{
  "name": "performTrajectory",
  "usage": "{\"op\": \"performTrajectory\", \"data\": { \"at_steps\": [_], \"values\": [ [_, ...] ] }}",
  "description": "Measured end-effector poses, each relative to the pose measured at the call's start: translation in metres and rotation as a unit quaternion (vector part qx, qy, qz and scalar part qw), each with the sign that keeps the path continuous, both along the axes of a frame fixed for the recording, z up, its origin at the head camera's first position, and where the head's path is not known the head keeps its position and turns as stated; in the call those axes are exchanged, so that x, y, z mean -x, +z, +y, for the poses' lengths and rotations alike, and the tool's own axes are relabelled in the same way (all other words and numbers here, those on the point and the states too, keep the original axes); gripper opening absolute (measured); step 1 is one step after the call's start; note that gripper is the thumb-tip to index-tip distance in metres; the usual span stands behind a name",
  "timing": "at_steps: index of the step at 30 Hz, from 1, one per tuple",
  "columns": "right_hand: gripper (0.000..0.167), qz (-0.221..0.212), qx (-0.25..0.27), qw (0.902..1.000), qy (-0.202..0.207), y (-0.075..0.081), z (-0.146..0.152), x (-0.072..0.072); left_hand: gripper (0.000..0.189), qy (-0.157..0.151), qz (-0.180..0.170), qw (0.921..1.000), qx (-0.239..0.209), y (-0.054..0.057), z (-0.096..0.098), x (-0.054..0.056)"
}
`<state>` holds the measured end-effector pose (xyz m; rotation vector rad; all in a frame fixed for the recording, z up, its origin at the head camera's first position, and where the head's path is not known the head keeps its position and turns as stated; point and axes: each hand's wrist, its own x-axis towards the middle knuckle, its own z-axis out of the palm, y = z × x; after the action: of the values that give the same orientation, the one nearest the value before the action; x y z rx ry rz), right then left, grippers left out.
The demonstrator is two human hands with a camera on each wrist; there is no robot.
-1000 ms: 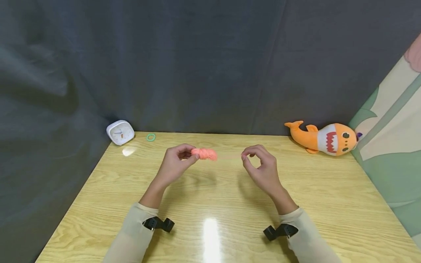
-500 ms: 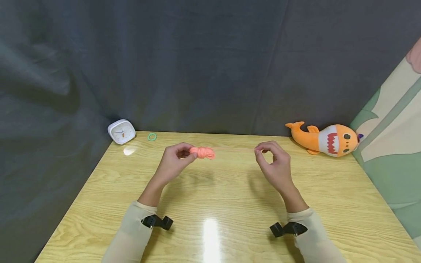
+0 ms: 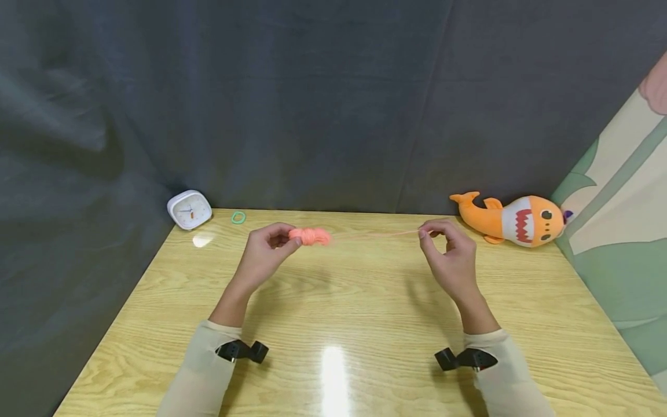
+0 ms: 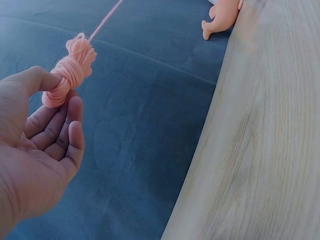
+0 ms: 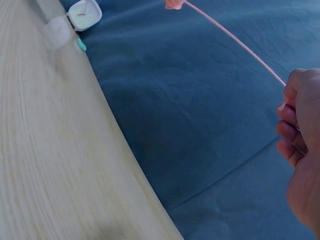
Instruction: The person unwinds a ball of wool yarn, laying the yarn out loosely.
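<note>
A small wound bundle of coral-pink yarn (image 3: 311,236) is held over the table by my left hand (image 3: 262,255), pinched at one end between thumb and fingers. In the left wrist view the yarn bundle (image 4: 70,70) shows wraps round its middle and loops at the far end. From those loops a single yarn strand (image 5: 235,39) runs straight across to my right hand (image 3: 451,255). My right thumb and forefinger pinch that strand, the other fingers curling loosely below in the right wrist view.
On the wooden table (image 3: 333,307), a white clock (image 3: 190,209) stands at the back left beside a green ring (image 3: 238,218). An orange plush shark (image 3: 513,220) lies at the back right. A dark curtain (image 3: 312,104) hangs behind the table's far edge.
My right hand has moved to the right, drawing the strand out longer from the bundle. My left hand, still holding the yarn bundle, has shifted slightly left.
</note>
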<state>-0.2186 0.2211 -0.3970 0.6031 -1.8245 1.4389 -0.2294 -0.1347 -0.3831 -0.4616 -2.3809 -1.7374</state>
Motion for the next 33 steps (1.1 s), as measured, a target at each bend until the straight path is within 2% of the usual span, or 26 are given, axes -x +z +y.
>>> {"op": "performTrajectory", "data": {
  "at_steps": [8,15,23,33],
  "values": [
    [0.010,0.018,0.038,0.9991,-0.006,0.002,0.013,0.003,0.016,-0.010,-0.003,0.9999,-0.001,0.000,-0.004,0.003],
    [0.007,0.019,0.066,0.9973,-0.026,0.005,0.029,0.003,0.020,0.002,-0.006,1.0000,0.006,0.003,-0.008,0.000],
    [0.012,0.023,0.112,0.9924,-0.046,0.011,0.042,0.003,0.021,0.001,-0.005,1.0000,0.003,0.004,-0.014,0.001],
    [0.012,0.003,0.125,0.9849,-0.120,0.017,0.062,0.001,0.020,-0.008,0.001,1.0000,-0.006,0.005,-0.018,0.001]
  ]
}}
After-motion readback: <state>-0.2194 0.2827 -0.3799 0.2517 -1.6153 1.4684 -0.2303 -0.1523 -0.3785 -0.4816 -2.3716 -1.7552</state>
